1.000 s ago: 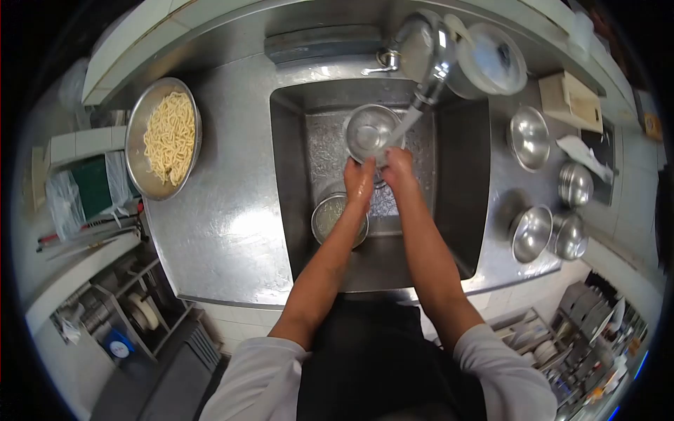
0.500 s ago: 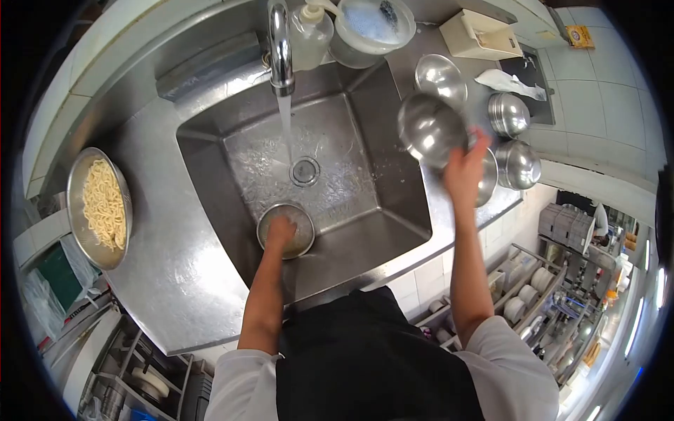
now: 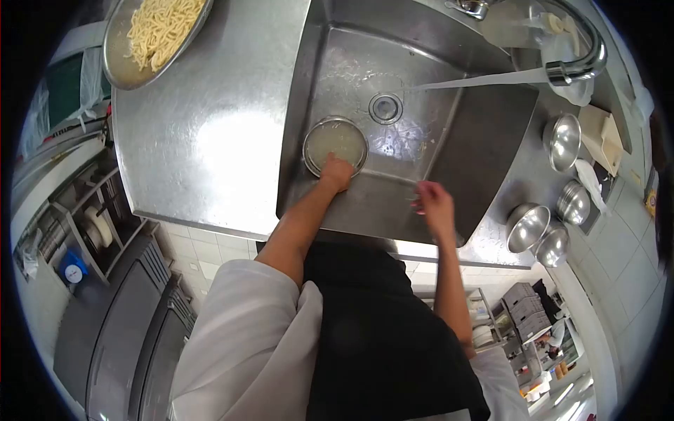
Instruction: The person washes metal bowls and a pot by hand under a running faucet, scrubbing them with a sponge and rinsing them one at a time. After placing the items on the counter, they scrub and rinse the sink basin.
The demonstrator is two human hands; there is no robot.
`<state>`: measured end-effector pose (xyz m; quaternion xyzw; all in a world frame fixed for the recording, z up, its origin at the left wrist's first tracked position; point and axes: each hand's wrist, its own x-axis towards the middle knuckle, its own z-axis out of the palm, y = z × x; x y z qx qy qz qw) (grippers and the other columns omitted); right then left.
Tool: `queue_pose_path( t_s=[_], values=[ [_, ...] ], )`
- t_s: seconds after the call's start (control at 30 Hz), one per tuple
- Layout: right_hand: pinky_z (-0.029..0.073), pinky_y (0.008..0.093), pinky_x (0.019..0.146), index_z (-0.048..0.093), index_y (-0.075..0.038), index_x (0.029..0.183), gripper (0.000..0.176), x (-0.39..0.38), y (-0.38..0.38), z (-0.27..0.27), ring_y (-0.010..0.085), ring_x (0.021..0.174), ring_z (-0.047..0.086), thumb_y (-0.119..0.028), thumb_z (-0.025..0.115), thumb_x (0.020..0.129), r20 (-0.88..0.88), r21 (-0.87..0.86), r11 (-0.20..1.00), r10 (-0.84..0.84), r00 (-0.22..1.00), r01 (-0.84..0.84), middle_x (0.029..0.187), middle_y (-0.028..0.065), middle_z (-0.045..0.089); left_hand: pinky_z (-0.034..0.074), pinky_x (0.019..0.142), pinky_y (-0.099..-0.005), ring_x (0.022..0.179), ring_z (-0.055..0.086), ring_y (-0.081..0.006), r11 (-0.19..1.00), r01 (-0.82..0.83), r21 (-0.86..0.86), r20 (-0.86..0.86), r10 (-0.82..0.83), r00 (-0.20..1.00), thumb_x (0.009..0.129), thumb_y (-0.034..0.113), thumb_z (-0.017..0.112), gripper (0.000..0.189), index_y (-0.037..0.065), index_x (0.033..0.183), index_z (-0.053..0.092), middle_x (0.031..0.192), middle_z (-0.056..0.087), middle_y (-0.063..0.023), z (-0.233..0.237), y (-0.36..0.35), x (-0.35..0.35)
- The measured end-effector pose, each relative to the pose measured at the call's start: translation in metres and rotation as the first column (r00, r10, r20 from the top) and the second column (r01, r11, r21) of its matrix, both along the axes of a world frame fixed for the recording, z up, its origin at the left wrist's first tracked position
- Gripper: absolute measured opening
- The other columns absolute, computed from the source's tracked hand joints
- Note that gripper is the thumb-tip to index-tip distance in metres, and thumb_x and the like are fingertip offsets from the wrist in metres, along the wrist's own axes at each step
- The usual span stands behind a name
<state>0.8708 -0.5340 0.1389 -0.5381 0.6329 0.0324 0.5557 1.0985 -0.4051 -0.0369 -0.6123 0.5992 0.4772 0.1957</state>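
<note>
My left hand [image 3: 337, 172] is at the near rim of a round metal bowl [image 3: 335, 144] of cloudy liquid in the sink [image 3: 379, 212]; its fingers are pressed together on the rim. My right hand [image 3: 432, 202] hangs over the sink's near right part, fingers curled, with nothing clearly visible in them. Water runs from the faucet [image 3: 572, 69] toward the drain [image 3: 385, 108]. A steel bowl [image 3: 527, 227] stands on the right counter beside another upturned bowl [image 3: 552, 245].
A large bowl of noodles [image 3: 161, 31] sits on the left counter [image 3: 203, 151]. Farther right are a shiny bowl [image 3: 562, 142], stacked bowls [image 3: 573, 203] and a cream container [image 3: 602, 137]. A soap bottle [image 3: 533, 31] stands behind the faucet.
The view has turned and shifted left. My right hand has let go of the steel bowl and moved back over the sink. My left hand stays at the bowl in the sink.
</note>
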Motion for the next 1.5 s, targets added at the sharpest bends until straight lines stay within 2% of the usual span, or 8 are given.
queue_pose_path(
  t_s=[0.27, 0.43, 0.6, 0.77, 1.1, 1.3, 1.37, 1.5],
  values=[
    [0.050, 0.0393, 0.088, 0.067, 0.000, 0.109, 0.041, 0.069, 0.035, -0.059, 0.0332, 0.103, 0.067, -0.038, 0.054, 0.097, -0.100, 0.007, 0.975, 0.222, 0.970, -0.223, 0.103, 0.0213, 0.070, 0.049, 0.090, -0.0452, 0.094, 0.069, -0.0344, 0.914, -0.368, -0.172, -0.007, 0.373, 0.928, 0.082, 0.023, 0.068, 0.021, 0.006, 0.093, 0.073, 0.095, 0.071, -0.0191, 0.061, -0.015, 0.037],
    [0.049, 0.0406, 0.090, 0.062, -0.005, 0.123, 0.055, 0.087, 0.021, -0.071, 0.0283, 0.108, 0.063, -0.052, 0.054, 0.095, 0.108, 0.192, 0.980, 0.020, 0.994, -0.041, 0.116, 0.0141, 0.067, 0.049, 0.068, -0.0378, 0.071, 0.065, -0.0261, 0.474, -0.880, -0.007, -0.154, 0.869, 0.470, 0.080, 0.026, 0.079, 0.029, 0.000, 0.084, 0.066, 0.074, 0.066, -0.0139, 0.083, -0.015, 0.050],
    [0.048, 0.0543, 0.088, 0.050, -0.013, 0.137, 0.070, 0.113, -0.016, -0.042, 0.0334, 0.118, 0.053, -0.063, 0.058, 0.089, 0.181, 0.457, 0.864, -0.321, 0.930, 0.210, 0.133, 0.0123, 0.054, 0.046, 0.063, -0.0382, 0.067, 0.061, -0.0253, 0.174, -0.980, -0.094, -0.670, 0.718, 0.191, 0.078, 0.021, 0.079, 0.029, 0.001, 0.081, 0.058, 0.072, 0.063, -0.0114, 0.112, -0.063, 0.017],
    [0.051, 0.0629, 0.084, 0.051, -0.016, 0.126, 0.057, 0.126, -0.088, -0.071, 0.0372, 0.107, 0.057, -0.061, 0.057, 0.091, 0.444, 0.709, 0.667, -0.674, 0.591, 0.228, 0.118, 0.0103, 0.054, 0.050, 0.069, -0.0458, 0.082, 0.068, -0.0350, 0.544, -0.731, -0.411, -0.407, 0.609, 0.681, 0.074, 0.015, 0.078, 0.023, 0.003, 0.084, 0.061, 0.086, 0.070, -0.0170, 0.127, -0.165, 0.022],
    [0.048, 0.0429, 0.096, 0.044, -0.009, 0.134, 0.050, 0.152, -0.136, -0.122, 0.0264, 0.107, 0.058, -0.045, 0.050, 0.100, 0.369, 0.686, 0.533, -0.842, 0.394, 0.495, 0.122, 0.0127, 0.055, 0.053, 0.078, -0.0491, 0.091, 0.069, -0.0357, 0.620, -0.524, -0.585, -0.235, 0.488, 0.840, 0.080, 0.019, 0.069, 0.019, 0.006, 0.094, 0.067, 0.092, 0.071, -0.0167, 0.085, -0.205, 0.031],
    [0.053, 0.0490, 0.078, 0.055, 0.005, 0.125, 0.039, 0.140, -0.155, -0.118, 0.0343, 0.096, 0.067, -0.008, 0.052, 0.088, 0.157, -0.143, 0.935, -0.302, 0.940, 0.324, 0.103, 0.0198, 0.067, 0.050, 0.091, -0.0443, 0.100, 0.066, -0.0335, 0.736, -0.639, -0.221, -0.739, 0.301, 0.602, 0.077, 0.013, 0.069, 0.039, 0.006, 0.116, 0.066, 0.106, 0.068, -0.0193, 0.074, -0.203, 0.040],
    [0.052, 0.0473, 0.079, 0.056, 0.006, 0.124, 0.038, 0.130, -0.162, -0.166, 0.0375, 0.095, 0.068, -0.005, 0.049, 0.087, -0.069, -0.479, 0.878, -0.028, 0.997, -0.008, 0.104, 0.0239, 0.068, 0.050, 0.091, -0.0427, 0.101, 0.066, -0.0332, 0.106, -0.536, -0.837, -0.438, 0.458, 0.774, 0.076, 0.012, 0.069, 0.048, 0.006, 0.124, 0.064, 0.109, 0.067, -0.0203, 0.074, -0.205, 0.047],
    [0.045, 0.0489, 0.096, 0.057, -0.001, 0.128, 0.044, 0.154, -0.169, -0.108, 0.0477, 0.115, 0.056, -0.006, 0.050, 0.085, -0.111, -0.584, 0.675, 0.485, 0.868, -0.451, 0.120, 0.0312, 0.060, 0.053, 0.085, -0.0440, 0.097, 0.067, -0.0336, 0.095, -0.442, -0.892, -0.418, 0.194, 0.887, 0.077, 0.010, 0.066, 0.047, 0.012, 0.124, 0.064, 0.108, 0.069, -0.0166, 0.071, -0.248, 0.078]
  ],
)
